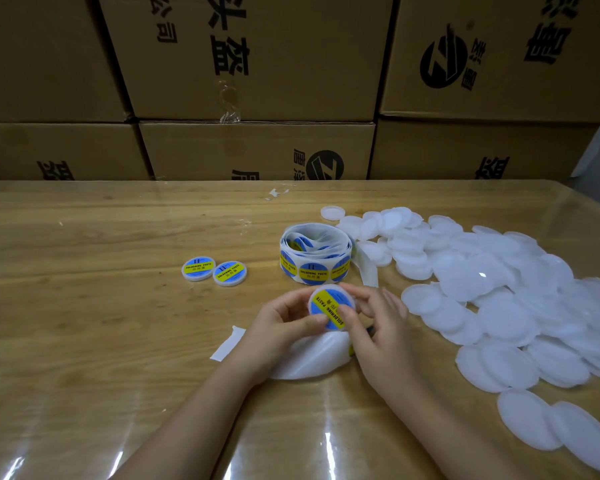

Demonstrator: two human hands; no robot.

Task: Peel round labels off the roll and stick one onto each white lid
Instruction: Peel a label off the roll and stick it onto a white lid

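Brown cardboard boxes (257, 64) with black print stand stacked in a wall along the far edge of the table (84, 341). The table is wood under a glossy clear cover.

On my right a wide heap of white lids (499, 289) sprawls from the middle of the table to its near edge, with many lids overlapping. Just left of the heap, touching its nearest lids, stands the roll of labels (314, 256), loosely wound, with blue and yellow round labels showing on its outer turn. A spent strip of white backing paper (305, 358) lies under my wrists and trails off to the left.

My left hand (278, 327) and right hand (378, 327) meet in front of the roll, just above the table. The fingers of both are curled round one lid (329, 306), gripping its rim, and both thumbs press on the label (321, 308) stuck to its top.

Well to the left, two labelled lids (199, 269) lie face up side by side, touching.
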